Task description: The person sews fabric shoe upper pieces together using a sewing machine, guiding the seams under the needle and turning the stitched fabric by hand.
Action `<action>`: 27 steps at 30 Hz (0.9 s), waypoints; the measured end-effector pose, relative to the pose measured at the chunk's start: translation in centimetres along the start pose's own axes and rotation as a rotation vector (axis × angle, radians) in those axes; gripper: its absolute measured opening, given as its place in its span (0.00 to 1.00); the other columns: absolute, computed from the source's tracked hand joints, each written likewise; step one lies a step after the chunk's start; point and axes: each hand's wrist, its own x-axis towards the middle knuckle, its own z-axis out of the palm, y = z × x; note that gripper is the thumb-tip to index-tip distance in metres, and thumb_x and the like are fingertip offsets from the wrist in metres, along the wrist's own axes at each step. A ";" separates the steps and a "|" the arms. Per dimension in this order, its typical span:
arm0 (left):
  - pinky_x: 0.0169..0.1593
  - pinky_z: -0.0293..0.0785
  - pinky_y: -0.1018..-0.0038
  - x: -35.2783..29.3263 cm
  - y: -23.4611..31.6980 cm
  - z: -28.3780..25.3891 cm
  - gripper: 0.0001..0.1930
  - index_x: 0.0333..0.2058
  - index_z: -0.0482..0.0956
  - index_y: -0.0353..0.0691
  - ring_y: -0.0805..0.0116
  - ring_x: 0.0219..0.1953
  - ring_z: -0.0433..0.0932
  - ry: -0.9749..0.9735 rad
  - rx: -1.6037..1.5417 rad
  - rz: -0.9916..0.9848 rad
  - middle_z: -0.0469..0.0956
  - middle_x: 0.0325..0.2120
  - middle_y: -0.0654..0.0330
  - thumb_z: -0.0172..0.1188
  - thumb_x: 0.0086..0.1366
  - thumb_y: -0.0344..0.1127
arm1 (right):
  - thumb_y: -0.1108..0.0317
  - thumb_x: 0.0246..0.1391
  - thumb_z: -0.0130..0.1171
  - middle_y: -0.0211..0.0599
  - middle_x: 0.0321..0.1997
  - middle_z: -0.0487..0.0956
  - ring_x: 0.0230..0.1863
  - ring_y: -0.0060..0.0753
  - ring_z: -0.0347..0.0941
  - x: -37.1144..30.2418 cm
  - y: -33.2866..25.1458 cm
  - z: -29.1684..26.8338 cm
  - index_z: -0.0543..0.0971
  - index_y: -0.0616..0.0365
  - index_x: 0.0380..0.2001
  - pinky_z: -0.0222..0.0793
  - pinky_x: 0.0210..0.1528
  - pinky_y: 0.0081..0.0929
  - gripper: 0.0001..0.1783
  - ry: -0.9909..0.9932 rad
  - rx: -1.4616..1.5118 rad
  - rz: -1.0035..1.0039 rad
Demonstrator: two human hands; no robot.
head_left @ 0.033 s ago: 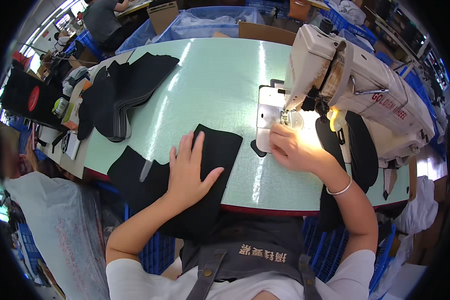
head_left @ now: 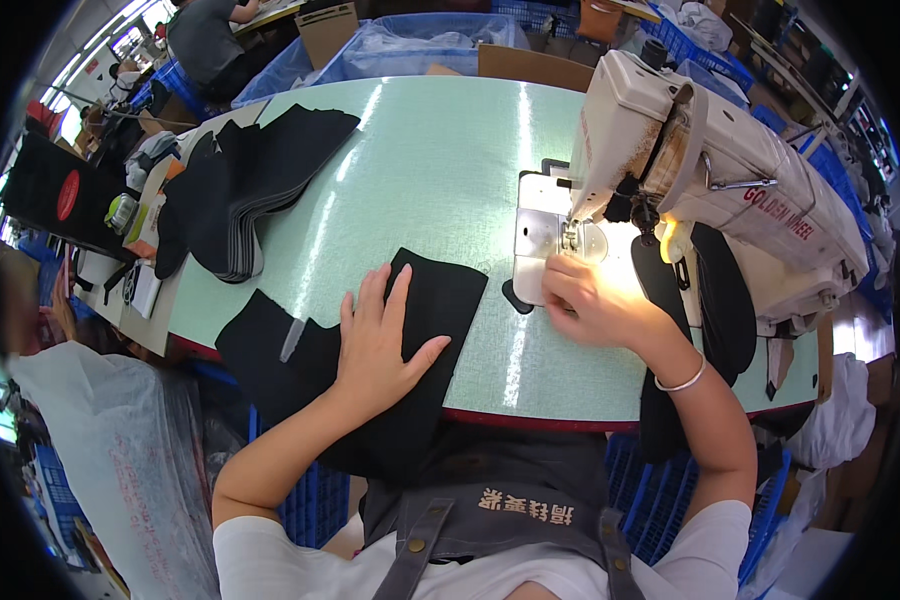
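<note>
My left hand (head_left: 375, 345) lies flat with its fingers spread on a black cut fabric piece (head_left: 447, 300), which hangs over the table's front edge towards my lap. My right hand (head_left: 595, 305) is closed in a pinch just in front of the sewing machine's (head_left: 715, 150) needle area. Whatever its fingertips hold, if anything, is too small or hidden to make out. Beside them, the metal plate (head_left: 538, 232) under the needle is brightly lit. Long black pieces (head_left: 725, 300) hang by the machine, to the right of my right hand.
A stack of black cut pieces (head_left: 260, 190) sits at the table's (head_left: 440, 150) far left. Behind the table stand blue crates (head_left: 420, 35) with clear plastic and a cardboard box (head_left: 535, 68). A large plastic-wrapped bundle (head_left: 110, 470) is at the lower left. Another person (head_left: 205, 45) sits at the back left.
My right hand has shifted very slightly to the right. My left hand and the fabric under it have crept a tiny bit to the right.
</note>
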 end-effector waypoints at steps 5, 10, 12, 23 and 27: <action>0.57 0.58 0.54 -0.1 0.3 -0.7 0.46 0.63 0.57 0.37 0.48 0.55 0.63 0.112 -0.130 -0.029 0.63 0.54 0.46 0.70 0.52 0.49 | 0.69 0.50 0.61 0.39 0.38 0.74 0.37 0.40 0.75 -0.2 -2.6 -1.0 0.71 0.59 0.39 0.70 0.34 0.34 0.14 -0.241 0.116 0.412; 0.56 0.61 0.58 -0.3 0.1 -0.6 0.46 0.63 0.60 0.40 0.49 0.53 0.64 0.200 -0.216 -0.086 0.64 0.53 0.48 0.73 0.48 0.47 | 0.70 0.51 0.61 0.43 0.48 0.72 0.46 0.43 0.74 2.4 -3.0 1.0 0.71 0.56 0.51 0.71 0.43 0.37 0.22 0.051 0.279 0.233; 0.56 0.62 0.60 -0.3 0.0 -0.6 0.45 0.62 0.62 0.40 0.49 0.53 0.64 0.211 -0.271 -0.074 0.65 0.53 0.48 0.74 0.47 0.45 | 0.73 0.50 0.61 0.44 0.52 0.70 0.46 0.46 0.72 4.0 -2.6 2.1 0.69 0.56 0.55 0.70 0.48 0.38 0.27 0.137 0.225 0.103; 0.52 0.68 0.63 -0.4 0.1 0.0 0.30 0.57 0.67 0.37 0.51 0.49 0.71 0.312 -0.210 -0.035 0.71 0.48 0.49 0.65 0.58 0.39 | 0.71 0.49 0.64 0.40 0.24 0.75 0.25 0.39 0.73 -0.7 -4.8 -2.4 0.77 0.63 0.23 0.68 0.27 0.31 0.08 0.370 0.073 0.169; 0.34 0.74 0.68 0.1 1.3 -2.2 0.27 0.52 0.73 0.39 0.57 0.35 0.76 0.296 -0.080 0.006 0.73 0.41 0.53 0.67 0.57 0.42 | 0.71 0.46 0.67 0.38 0.20 0.73 0.19 0.35 0.70 -8.9 -7.3 -6.6 0.78 0.64 0.22 0.64 0.23 0.28 0.09 0.320 0.040 0.433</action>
